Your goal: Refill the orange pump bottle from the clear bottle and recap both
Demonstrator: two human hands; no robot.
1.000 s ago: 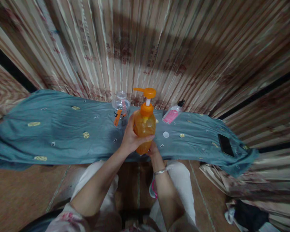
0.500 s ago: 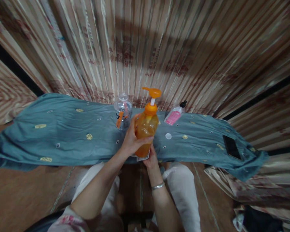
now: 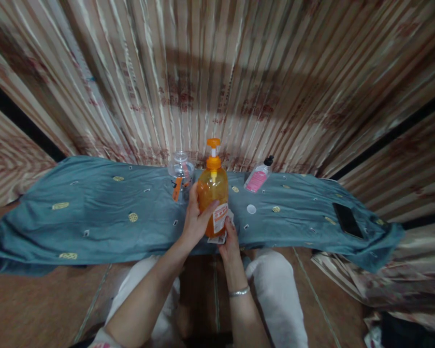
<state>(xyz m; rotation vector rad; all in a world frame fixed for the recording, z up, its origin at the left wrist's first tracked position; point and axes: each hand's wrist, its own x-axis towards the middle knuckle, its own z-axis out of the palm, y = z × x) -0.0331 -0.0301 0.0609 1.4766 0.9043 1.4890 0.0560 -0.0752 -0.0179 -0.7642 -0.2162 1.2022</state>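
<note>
Orange pump bottle [image 3: 216, 188], long axis upright: my left hand [image 3: 195, 218] grips its side; my right hand [image 3: 229, 240] holds white tissue [image 3: 216, 239] against its base.

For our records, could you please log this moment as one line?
left hand: around orange pump bottle | right hand: pale sheet at bottle's base | blue-green cloth: clear container, pink-labelled bottle, phone

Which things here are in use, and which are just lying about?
In use:
orange pump bottle, in the left hand
white tissue-like piece, in the right hand

Apparently just lying about:
clear container
pink-labelled bottle
pale disc
dark phone
</note>
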